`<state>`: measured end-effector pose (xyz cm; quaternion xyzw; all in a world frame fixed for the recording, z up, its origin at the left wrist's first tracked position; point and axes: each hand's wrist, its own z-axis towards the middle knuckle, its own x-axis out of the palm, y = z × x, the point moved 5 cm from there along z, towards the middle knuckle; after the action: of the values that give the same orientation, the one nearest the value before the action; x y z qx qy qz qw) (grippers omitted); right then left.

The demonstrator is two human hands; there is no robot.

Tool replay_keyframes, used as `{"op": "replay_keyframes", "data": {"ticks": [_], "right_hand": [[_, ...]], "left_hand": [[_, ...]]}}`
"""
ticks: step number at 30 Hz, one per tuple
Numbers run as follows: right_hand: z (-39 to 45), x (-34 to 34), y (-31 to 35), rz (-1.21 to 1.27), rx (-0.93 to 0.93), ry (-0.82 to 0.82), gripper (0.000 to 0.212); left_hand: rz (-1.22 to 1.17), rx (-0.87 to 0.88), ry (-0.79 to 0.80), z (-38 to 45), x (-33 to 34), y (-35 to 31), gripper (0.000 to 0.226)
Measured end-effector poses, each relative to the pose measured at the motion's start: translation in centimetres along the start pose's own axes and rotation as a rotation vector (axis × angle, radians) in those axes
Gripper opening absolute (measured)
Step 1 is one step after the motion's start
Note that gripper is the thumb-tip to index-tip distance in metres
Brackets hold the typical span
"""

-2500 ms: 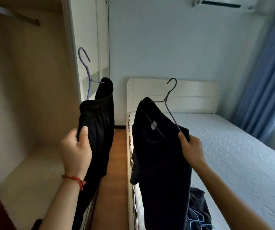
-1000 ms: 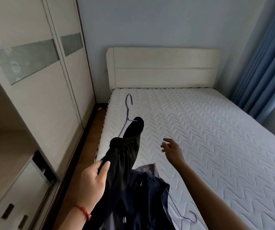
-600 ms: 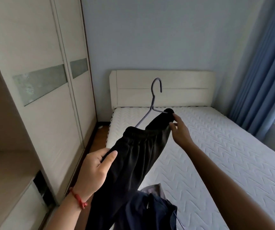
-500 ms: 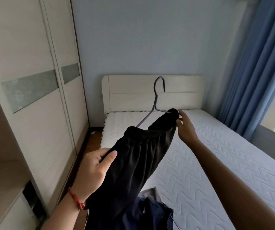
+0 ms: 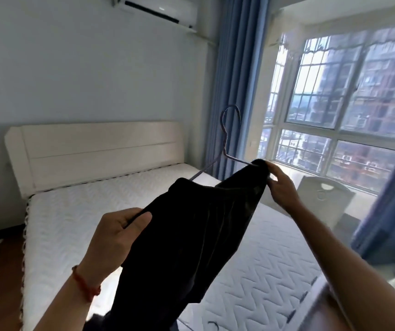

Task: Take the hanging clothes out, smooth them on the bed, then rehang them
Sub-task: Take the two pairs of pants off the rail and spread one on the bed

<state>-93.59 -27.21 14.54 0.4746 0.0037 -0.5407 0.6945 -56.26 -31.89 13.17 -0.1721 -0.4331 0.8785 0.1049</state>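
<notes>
You hold the black trousers [image 5: 191, 237] on a wire hanger [image 5: 225, 149] in the air above the mattress [image 5: 72, 211]. Your left hand [image 5: 115, 237] pinches the waistband's near end; your right hand [image 5: 280, 185] grips the far end at the hanger's shoulder.

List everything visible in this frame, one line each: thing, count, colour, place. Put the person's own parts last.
Garment: one, black, held above the bed.
Hanger: one, grey wire, inside the garment.
Bed: one, white quilted mattress, cream headboard, below.
Air conditioner: one, white, top of wall.
Curtains: blue, beside the window.
Window: one, barred, right.
Chair: one, white, below the window.
Left hand: gripping the garment, red wrist cord.
Right hand: pinching the garment's upper end.
</notes>
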Motion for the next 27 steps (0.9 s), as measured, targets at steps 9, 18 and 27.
{"op": "replay_keyframes", "data": {"ticks": [9,18,27], "right_hand": [[-4.8,-17.9,-2.7,-0.336,-0.017,-0.263,0.045],[-10.3,-34.1,-10.8,-0.459,0.09,-0.433,0.033],[-12.1,-46.3,-19.4,-0.569,0.156,-0.436,0.042]], "left_hand": [[-0.121,0.15,0.146,0.8,10.1,-5.9,0.034],[-0.222,0.175,0.287,-2.4,25.9,-12.0,0.053],[-0.114,0.191,0.274,-2.7,38.3,-15.6,0.035]]}}
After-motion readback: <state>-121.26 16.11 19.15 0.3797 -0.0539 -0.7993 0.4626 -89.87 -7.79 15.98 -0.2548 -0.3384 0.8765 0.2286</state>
